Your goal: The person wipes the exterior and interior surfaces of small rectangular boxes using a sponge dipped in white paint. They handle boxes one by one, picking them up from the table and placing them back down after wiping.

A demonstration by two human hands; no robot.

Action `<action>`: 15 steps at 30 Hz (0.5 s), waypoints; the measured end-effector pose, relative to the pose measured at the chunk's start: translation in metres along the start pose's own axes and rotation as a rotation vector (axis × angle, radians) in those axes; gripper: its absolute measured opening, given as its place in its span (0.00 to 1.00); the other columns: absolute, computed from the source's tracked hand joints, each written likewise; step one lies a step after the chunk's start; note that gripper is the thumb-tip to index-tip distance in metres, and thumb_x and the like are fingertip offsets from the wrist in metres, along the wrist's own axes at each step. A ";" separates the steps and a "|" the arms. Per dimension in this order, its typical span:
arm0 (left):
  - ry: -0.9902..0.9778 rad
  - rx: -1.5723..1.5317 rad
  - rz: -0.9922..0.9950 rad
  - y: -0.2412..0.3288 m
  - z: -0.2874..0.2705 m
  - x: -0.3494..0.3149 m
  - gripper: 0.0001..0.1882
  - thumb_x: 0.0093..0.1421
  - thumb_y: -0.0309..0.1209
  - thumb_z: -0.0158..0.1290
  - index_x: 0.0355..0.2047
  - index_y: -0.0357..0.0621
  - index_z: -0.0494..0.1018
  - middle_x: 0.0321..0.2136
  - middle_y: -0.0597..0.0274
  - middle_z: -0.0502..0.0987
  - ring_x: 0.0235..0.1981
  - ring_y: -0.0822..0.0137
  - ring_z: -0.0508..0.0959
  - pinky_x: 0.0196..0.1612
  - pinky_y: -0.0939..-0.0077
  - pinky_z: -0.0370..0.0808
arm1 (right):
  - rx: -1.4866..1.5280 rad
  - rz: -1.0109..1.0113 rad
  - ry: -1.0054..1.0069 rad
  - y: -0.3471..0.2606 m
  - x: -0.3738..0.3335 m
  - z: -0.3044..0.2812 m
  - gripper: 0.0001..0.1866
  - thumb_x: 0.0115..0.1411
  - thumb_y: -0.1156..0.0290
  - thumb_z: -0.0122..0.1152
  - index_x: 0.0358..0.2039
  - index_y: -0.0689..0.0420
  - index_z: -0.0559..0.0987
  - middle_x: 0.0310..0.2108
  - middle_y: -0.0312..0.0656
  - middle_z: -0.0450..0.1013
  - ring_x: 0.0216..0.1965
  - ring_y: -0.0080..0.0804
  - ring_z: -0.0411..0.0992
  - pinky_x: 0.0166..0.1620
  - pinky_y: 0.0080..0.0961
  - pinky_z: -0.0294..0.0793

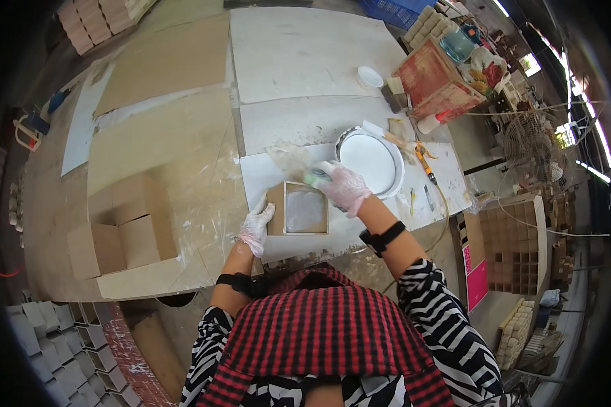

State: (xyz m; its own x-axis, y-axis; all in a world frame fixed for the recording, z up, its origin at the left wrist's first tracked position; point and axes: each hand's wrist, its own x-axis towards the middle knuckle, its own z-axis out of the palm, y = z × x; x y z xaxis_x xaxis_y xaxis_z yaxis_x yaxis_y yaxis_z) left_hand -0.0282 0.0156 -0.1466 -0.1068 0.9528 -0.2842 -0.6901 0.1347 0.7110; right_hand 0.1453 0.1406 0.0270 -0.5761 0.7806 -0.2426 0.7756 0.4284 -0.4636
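Note:
On the near edge of the table lies a small open box (306, 211) with a brown side, a pale rim and a greyish inside. My left hand (254, 225), in a thin whitish glove, grips its brown left side. Above the box's far right corner, my right hand (348, 188), gloved too, is closed on a pale green and white sponge-like pad (316, 176); its exact kind is unclear. Just beyond that hand stands a round white tub (368, 160) of white liquid. A brush with a wooden handle (399, 141) rests at the tub's far rim.
Open cardboard boxes (125, 234) stand at the left on the tabletop. Right of the tub lie an orange-and-black tool (424, 161) with a hose, and a yellow pen-like item (412, 201). Farther back are a white bowl (369, 76) and a reddish wooden crate (436, 80).

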 end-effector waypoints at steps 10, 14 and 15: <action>0.049 -0.022 -0.006 0.003 0.005 -0.009 0.24 0.63 0.27 0.43 0.59 0.38 0.55 0.51 0.64 0.66 0.50 0.72 0.66 0.55 0.78 0.62 | 0.200 0.144 0.102 0.042 -0.040 0.023 0.18 0.57 0.56 0.51 0.44 0.51 0.73 0.43 0.47 0.70 0.45 0.45 0.69 0.47 0.36 0.67; 0.018 -0.060 -0.078 0.010 0.011 -0.012 0.24 0.64 0.28 0.42 0.59 0.38 0.55 0.52 0.62 0.66 0.52 0.71 0.66 0.56 0.77 0.62 | 0.259 0.142 0.153 0.031 -0.047 0.043 0.17 0.56 0.58 0.52 0.45 0.50 0.73 0.43 0.48 0.70 0.44 0.45 0.69 0.46 0.37 0.67; 0.045 -0.019 -0.060 0.009 0.010 -0.012 0.24 0.64 0.29 0.42 0.59 0.38 0.55 0.52 0.62 0.65 0.52 0.71 0.65 0.56 0.76 0.61 | 0.232 0.095 0.180 0.033 -0.059 0.054 0.17 0.56 0.58 0.53 0.45 0.50 0.73 0.43 0.48 0.71 0.44 0.45 0.70 0.46 0.37 0.67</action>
State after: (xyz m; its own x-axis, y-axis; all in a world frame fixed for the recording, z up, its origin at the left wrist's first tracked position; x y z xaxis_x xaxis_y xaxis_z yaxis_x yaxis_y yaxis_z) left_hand -0.0262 0.0086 -0.1301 -0.0964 0.9298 -0.3551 -0.7097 0.1860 0.6795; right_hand 0.1911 0.0837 -0.0199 -0.4326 0.8892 -0.1487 0.7321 0.2503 -0.6335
